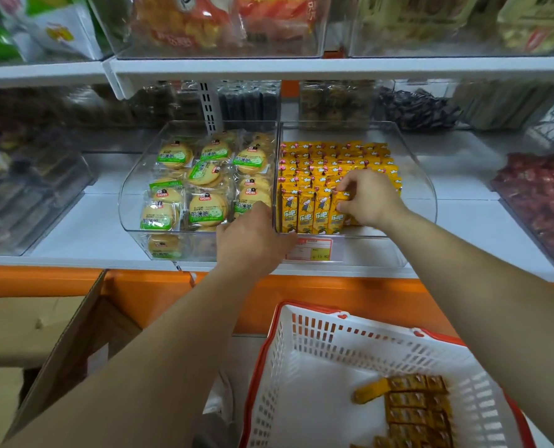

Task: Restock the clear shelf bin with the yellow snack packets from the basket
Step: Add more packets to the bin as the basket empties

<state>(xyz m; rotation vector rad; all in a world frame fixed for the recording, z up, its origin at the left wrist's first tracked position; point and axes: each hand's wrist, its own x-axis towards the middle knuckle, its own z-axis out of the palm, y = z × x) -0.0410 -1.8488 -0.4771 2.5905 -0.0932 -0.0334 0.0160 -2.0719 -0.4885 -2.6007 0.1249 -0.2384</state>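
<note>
The right hand [371, 202] has a closed grip pinching one yellow packet [337, 210], marked "乐吧", into the front row of the clear shelf bin [426, 195]. The left hand [254, 240] curls over the bin's front rim. More packets [414, 405] lie in the basket [317, 344] below.

The white shelf [85, 227] in front of me carries clear bins in a row. Two touch side by side: the left bin [127, 202] holds round biscuit packs [207, 208], the right bin [426, 195] yellow snack packets [304, 215]. Other bins [26, 205] stand farther out on either side.
</note>
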